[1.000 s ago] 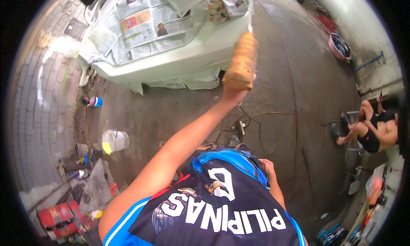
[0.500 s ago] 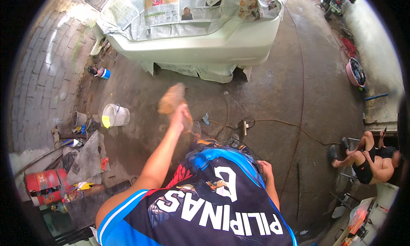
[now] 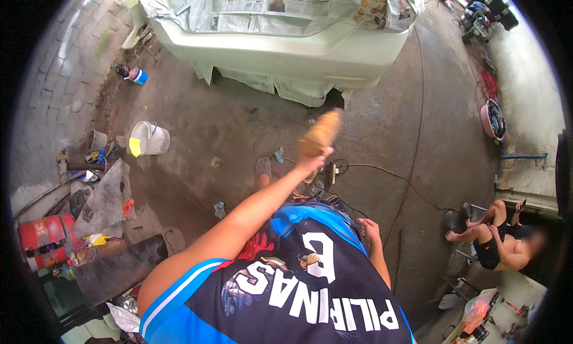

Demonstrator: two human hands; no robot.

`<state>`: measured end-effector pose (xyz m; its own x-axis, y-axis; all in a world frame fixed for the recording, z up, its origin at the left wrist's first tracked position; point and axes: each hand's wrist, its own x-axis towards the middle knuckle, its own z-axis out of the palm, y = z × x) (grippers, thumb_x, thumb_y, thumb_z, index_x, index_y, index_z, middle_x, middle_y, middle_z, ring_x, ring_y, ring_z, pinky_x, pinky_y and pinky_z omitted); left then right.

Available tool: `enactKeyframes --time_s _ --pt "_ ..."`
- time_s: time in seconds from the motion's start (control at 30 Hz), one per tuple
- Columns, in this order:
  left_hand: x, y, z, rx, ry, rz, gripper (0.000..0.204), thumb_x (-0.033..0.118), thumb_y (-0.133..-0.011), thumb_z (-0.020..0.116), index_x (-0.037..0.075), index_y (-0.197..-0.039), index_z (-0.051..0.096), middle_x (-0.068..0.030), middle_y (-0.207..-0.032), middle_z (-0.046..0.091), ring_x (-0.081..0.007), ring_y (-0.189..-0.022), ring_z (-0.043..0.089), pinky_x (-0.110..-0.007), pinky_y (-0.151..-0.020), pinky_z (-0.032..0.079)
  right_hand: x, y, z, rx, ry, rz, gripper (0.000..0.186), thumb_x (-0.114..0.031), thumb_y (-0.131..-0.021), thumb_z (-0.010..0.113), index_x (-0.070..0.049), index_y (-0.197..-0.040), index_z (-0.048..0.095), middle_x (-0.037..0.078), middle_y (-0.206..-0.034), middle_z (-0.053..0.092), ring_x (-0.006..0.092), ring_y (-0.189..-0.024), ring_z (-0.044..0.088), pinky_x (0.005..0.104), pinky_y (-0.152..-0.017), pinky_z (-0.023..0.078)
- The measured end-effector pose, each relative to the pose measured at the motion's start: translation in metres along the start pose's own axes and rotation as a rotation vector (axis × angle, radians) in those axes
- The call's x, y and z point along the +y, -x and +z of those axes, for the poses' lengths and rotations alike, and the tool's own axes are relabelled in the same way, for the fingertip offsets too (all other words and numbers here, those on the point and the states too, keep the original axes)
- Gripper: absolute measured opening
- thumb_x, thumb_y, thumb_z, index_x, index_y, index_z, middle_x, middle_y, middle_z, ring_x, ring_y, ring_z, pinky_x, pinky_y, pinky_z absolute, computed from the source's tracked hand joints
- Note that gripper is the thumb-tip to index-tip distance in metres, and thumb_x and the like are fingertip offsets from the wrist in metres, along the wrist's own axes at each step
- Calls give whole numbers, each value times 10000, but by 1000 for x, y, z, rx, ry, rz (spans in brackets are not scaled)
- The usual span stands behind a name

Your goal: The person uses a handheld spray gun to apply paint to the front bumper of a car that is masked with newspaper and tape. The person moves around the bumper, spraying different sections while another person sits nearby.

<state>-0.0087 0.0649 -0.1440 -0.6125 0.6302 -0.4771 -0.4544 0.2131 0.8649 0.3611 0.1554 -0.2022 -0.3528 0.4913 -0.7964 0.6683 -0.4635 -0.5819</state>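
Observation:
Out ahead of my body, my left hand [image 3: 312,160] grips an orange-brown, oblong object [image 3: 322,131], blurred by motion, which points up and to the right. My right hand [image 3: 368,230] hangs beside my clothing, fingers curled; what they hold, if anything, is hidden. Ahead stands a pale vehicle body end [image 3: 286,57], its upper part covered with taped newspaper [image 3: 250,3] and more paper hanging underneath. A power strip with cords [image 3: 334,174] lies on the floor beyond my hands.
A white bucket [image 3: 155,141], small blue container [image 3: 140,76], red drum [image 3: 39,239] and clutter are at left. At right, a person [image 3: 501,245] sits low holding a dark object, near a pink tub [image 3: 490,120]. A motorbike [image 3: 477,18] stands behind. Cords [image 3: 412,180] cross the floor.
My left hand with the orange-brown object swung down and left from near the vehicle, then moved back right, tilting it rightward. My view shifted, so the vehicle sits higher in it.

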Motion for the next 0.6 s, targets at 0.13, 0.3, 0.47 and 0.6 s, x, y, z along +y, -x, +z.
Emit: enactKeyframes --time_s 0.13,0.3,0.47,0.6 --pt "-18 -25 38 -136 -360 728 400 208 -677 811 -2 -957 618 -90 -807 671 -176 -746 626 -322 -683 517 2 8 -5 14 -56 -10 209 -208 -874 641 -26 -957 702 -23 -643 561 74 -537 485 224 -472 349" --pt "-14 -23 -7 -90 -229 435 333 331 -767 756 55 -889 617 -27 -782 643 -162 -746 612 -322 -733 492 20 19 4 23 -7 -41 203 -205 -876 638 -35 -959 711 -31 -652 562 68 -541 470 222 -482 349" --pt "16 -21 -134 179 -9 -21 279 348 -810 672 147 -667 541 20 -573 519 -85 -511 481 -267 -540 416 26 9 24 -32 34 94 196 -191 -860 639 -44 -967 712 -56 -596 512 72 -487 419 231 -461 323" --pt "44 -26 -258 483 253 113 242 319 -820 651 154 -689 534 21 -560 494 -104 -489 467 -267 -515 404 2 -8 48 -63 -30 109 205 -191 -866 633 -34 -979 704 -36 -630 542 73 -519 448 232 -473 348"
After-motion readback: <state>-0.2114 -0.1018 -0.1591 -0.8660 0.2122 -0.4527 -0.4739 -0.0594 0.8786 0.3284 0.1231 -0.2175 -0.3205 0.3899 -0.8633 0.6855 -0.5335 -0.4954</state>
